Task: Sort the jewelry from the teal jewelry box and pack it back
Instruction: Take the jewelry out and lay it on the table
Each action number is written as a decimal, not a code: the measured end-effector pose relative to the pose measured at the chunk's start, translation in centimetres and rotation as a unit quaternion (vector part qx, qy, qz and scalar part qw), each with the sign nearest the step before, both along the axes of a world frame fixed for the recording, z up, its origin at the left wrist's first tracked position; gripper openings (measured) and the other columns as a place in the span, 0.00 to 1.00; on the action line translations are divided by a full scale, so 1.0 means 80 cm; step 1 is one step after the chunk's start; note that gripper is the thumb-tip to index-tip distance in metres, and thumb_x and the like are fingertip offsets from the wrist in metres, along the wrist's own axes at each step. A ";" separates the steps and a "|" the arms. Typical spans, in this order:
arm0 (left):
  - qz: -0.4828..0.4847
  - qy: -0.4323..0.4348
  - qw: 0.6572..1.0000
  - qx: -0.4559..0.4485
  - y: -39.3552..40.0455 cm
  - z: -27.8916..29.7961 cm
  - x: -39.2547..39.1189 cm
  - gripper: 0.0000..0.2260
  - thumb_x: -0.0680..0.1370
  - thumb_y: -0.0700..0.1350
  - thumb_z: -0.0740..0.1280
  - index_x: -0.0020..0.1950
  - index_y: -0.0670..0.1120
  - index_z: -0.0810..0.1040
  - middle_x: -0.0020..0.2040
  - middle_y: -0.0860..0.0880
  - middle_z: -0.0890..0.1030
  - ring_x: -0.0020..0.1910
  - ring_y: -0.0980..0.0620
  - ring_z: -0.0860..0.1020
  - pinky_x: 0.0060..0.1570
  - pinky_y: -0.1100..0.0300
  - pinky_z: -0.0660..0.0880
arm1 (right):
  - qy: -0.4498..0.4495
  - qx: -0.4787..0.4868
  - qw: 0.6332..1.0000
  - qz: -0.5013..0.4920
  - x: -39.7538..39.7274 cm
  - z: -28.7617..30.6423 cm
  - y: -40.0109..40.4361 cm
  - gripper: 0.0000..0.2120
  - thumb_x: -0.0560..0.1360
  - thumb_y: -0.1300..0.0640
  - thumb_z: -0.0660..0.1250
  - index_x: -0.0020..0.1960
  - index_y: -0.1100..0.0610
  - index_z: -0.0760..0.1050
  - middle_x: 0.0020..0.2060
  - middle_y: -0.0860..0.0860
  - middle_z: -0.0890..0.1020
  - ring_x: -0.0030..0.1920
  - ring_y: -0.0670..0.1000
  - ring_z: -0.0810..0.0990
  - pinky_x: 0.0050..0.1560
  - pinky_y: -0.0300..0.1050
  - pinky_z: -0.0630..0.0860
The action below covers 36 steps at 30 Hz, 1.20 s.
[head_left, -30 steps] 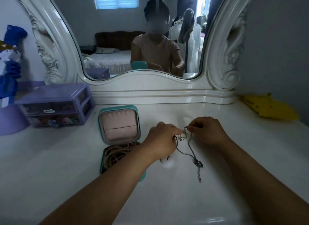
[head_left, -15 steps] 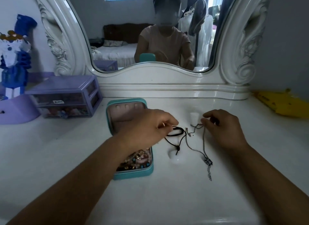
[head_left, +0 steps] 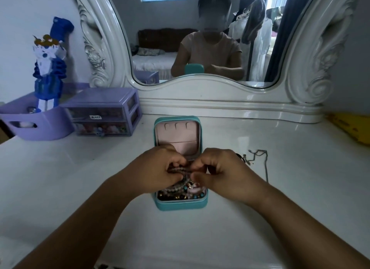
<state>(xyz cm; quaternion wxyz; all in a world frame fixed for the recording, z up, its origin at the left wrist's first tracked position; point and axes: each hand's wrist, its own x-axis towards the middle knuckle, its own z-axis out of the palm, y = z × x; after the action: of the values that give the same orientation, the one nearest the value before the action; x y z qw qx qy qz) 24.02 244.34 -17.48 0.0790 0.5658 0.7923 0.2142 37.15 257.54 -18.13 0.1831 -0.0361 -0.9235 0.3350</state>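
Note:
The teal jewelry box (head_left: 181, 205) lies open on the white vanity, its pink-lined lid (head_left: 177, 135) standing up at the back. Beaded jewelry (head_left: 180, 192) fills the tray. My left hand (head_left: 158, 171) and my right hand (head_left: 222, 173) meet over the box, and both pinch a beaded bracelet (head_left: 179, 170) stretched between their fingertips. A silver chain necklace (head_left: 259, 158) lies on the vanity to the right of the box, partly hidden behind my right hand.
A purple drawer unit (head_left: 104, 112) and a purple bin (head_left: 34, 122) with a blue figure stand at the left. The mirror frame (head_left: 220, 94) runs along the back. A yellow object (head_left: 350, 126) lies at the far right.
Both hands left the chain and black cord on the vanity and moved left over the box. They now grip a beaded bracelet. The view shifted so the box sits in the centre.

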 end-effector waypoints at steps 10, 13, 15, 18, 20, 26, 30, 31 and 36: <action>0.041 0.041 0.998 0.002 0.003 -0.006 -0.003 0.10 0.65 0.46 0.71 0.31 0.56 0.71 0.38 0.54 0.73 0.38 0.54 0.75 0.37 0.60 0.70 | -0.064 -0.059 0.994 -0.064 -0.020 -0.008 -0.015 0.05 0.67 0.57 0.71 0.42 0.57 0.79 0.38 0.53 0.82 0.40 0.50 0.80 0.42 0.46 0.76; 0.055 -0.021 0.995 0.086 -0.006 0.000 -0.002 0.07 0.64 0.44 0.72 0.32 0.54 0.75 0.33 0.53 0.76 0.34 0.55 0.76 0.32 0.60 0.70 | -0.062 -0.114 0.991 -0.040 -0.015 -0.006 -0.016 0.07 0.65 0.62 0.72 0.40 0.52 0.78 0.34 0.45 0.79 0.34 0.39 0.77 0.36 0.33 0.73; 0.067 -0.060 0.986 0.138 -0.012 0.009 -0.001 0.07 0.65 0.41 0.73 0.34 0.52 0.77 0.32 0.52 0.77 0.34 0.56 0.76 0.31 0.65 0.69 | -0.033 -0.152 0.988 -0.018 -0.013 -0.003 -0.020 0.08 0.66 0.64 0.72 0.41 0.53 0.79 0.33 0.45 0.78 0.32 0.38 0.75 0.36 0.32 0.72; 0.055 -0.093 0.978 0.180 -0.013 0.028 0.004 0.09 0.67 0.41 0.73 0.35 0.54 0.76 0.33 0.56 0.80 0.32 0.61 0.76 0.32 0.71 0.69 | 0.016 -0.256 0.966 0.014 -0.011 0.005 -0.024 0.02 0.69 0.64 0.72 0.41 0.61 0.79 0.34 0.54 0.81 0.35 0.45 0.77 0.40 0.39 0.73; 0.048 -0.134 0.969 0.203 -0.011 0.038 0.007 0.07 0.67 0.44 0.73 0.36 0.53 0.76 0.33 0.54 0.81 0.31 0.62 0.76 0.33 0.69 0.70 | 0.047 -0.304 0.951 0.015 -0.012 0.011 -0.022 0.08 0.67 0.61 0.72 0.42 0.66 0.78 0.37 0.63 0.81 0.38 0.52 0.78 0.42 0.45 0.74; 0.029 -0.317 0.912 0.261 0.001 0.054 0.021 0.05 0.71 0.39 0.71 0.40 0.47 0.77 0.30 0.50 0.81 0.28 0.54 0.76 0.29 0.63 0.74 | 0.120 -0.353 0.928 0.022 0.006 0.051 -0.005 0.05 0.73 0.63 0.65 0.38 0.60 0.75 0.28 0.55 0.77 0.29 0.51 0.74 0.32 0.38 0.73; -0.006 -0.391 0.884 0.258 0.017 0.063 0.045 0.04 0.72 0.44 0.68 0.43 0.43 0.79 0.27 0.53 0.75 0.21 0.59 0.67 0.27 0.64 0.70 | 0.151 -0.338 0.929 0.008 0.025 0.070 0.008 0.04 0.71 0.62 0.66 0.41 0.63 0.76 0.23 0.52 0.72 0.24 0.48 0.69 0.26 0.37 0.70; -0.017 -0.411 0.875 0.256 0.023 0.064 0.053 0.05 0.73 0.43 0.68 0.44 0.43 0.79 0.28 0.51 0.74 0.20 0.59 0.65 0.27 0.63 0.71 | 0.154 -0.339 0.928 0.005 0.030 0.073 0.013 0.06 0.70 0.60 0.66 0.41 0.64 0.77 0.24 0.53 0.72 0.24 0.48 0.69 0.25 0.37 0.69; -0.013 -0.497 0.836 0.234 0.069 0.055 0.098 0.05 0.75 0.44 0.66 0.41 0.43 0.77 0.26 0.50 0.73 0.20 0.56 0.69 0.24 0.63 0.72 | 0.113 -0.365 0.924 -0.029 0.069 0.078 0.053 0.09 0.65 0.56 0.67 0.38 0.63 0.77 0.24 0.52 0.73 0.25 0.48 0.70 0.27 0.37 0.70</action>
<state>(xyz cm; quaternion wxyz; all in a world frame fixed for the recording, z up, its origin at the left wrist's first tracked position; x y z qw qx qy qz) 31.82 249.84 -13.07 0.3300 0.3953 0.5654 0.6443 42.66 261.80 -11.85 0.2697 -0.0889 -0.7094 0.6451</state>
